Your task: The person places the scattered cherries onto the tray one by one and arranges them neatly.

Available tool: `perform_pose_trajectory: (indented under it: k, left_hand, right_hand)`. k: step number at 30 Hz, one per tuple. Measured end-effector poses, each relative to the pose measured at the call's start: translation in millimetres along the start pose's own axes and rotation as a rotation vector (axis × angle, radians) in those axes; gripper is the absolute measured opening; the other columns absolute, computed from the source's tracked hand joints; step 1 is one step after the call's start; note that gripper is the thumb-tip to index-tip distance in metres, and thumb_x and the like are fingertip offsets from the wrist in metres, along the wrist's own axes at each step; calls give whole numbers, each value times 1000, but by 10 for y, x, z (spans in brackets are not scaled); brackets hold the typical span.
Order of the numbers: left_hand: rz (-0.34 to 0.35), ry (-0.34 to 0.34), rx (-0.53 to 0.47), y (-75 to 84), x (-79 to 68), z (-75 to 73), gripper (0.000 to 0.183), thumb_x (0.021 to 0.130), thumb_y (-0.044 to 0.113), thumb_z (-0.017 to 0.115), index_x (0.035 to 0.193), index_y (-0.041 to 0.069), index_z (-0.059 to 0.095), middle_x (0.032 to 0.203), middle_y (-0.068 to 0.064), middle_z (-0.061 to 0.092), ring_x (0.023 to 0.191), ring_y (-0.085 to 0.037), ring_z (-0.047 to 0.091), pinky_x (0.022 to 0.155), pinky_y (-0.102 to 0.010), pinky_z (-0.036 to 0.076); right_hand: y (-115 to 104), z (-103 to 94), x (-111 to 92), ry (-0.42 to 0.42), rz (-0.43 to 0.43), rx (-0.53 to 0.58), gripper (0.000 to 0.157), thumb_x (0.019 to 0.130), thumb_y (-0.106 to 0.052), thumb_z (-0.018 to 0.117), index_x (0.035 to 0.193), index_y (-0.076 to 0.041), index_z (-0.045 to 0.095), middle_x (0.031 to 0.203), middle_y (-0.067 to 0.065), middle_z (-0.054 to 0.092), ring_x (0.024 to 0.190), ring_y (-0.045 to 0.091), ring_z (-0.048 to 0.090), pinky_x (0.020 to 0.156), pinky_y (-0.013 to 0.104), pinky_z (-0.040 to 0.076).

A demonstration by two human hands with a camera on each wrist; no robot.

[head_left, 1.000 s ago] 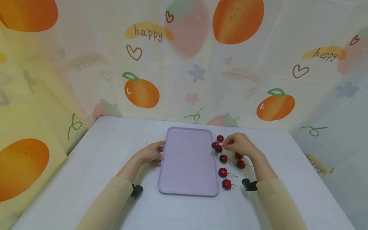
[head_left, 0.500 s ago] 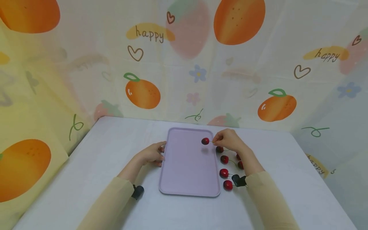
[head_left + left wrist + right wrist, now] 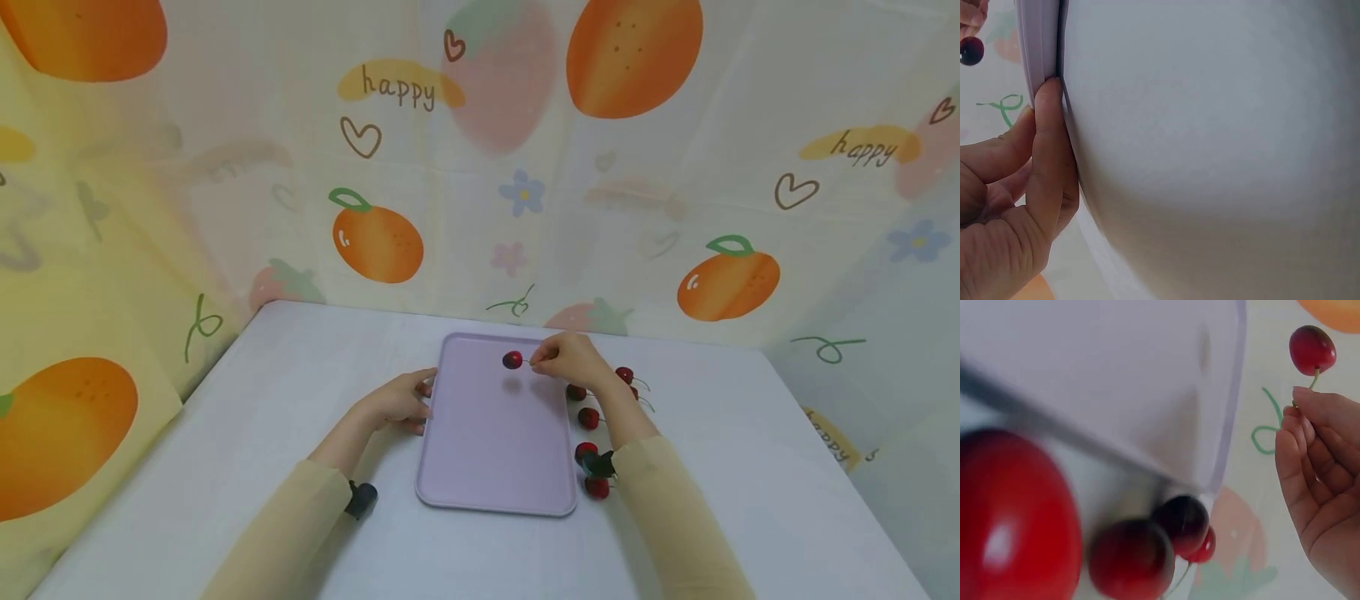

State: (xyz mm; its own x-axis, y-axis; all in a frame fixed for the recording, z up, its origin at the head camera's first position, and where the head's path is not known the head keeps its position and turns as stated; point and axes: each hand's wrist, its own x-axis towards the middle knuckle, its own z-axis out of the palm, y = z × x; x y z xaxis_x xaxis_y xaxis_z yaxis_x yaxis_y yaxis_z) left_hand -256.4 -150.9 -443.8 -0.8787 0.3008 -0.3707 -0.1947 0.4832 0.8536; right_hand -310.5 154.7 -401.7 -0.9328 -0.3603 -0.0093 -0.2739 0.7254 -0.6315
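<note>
My right hand (image 3: 573,361) pinches a dark red cherry (image 3: 512,360) by its stem and holds it above the upper right part of the lilac tray (image 3: 487,450). In the right wrist view, the thumb and fingertips meet on the thin green stem, and the cherry (image 3: 1312,350) stands out beyond them. On the tray's left side, my left hand (image 3: 393,402) touches the edge with spread fingers. Its fingertips rest against the tray's side wall (image 3: 1041,37) in the left wrist view.
Several cherries with stems lie on the white table (image 3: 322,333) right of the tray, such as one cherry (image 3: 588,417) close to its edge. My right forearm and wrist camera partly cover some. A fruit-printed cloth (image 3: 465,250) hangs behind the table.
My right hand has lifted a cherry by its stem from the row beside the tray and carried it left over the tray. The left hand stays at the tray's edge.
</note>
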Motion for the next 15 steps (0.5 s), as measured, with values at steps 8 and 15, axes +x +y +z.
perform_pose_trajectory:
  k: [8, 15]
  left_hand:
    - [-4, 5, -6, 6, 3, 3, 83, 85, -15, 58, 157, 5, 22, 123, -18, 43, 73, -15, 54, 60, -23, 59]
    - [-1, 3, -7, -14, -1, 8, 83, 85, -14, 59, 157, 5, 22, 125, -19, 43, 74, -16, 55, 61, -24, 60]
  right_hand:
    - [-83, 169, 158, 25, -26, 63, 11, 84, -14, 75, 91, -7, 77, 81, 6, 74, 70, 9, 58, 63, 18, 49]
    - [-93, 377, 273, 75, -21, 96, 11, 83, -14, 75, 92, -8, 78, 84, 8, 76, 66, 4, 60, 62, 16, 50]
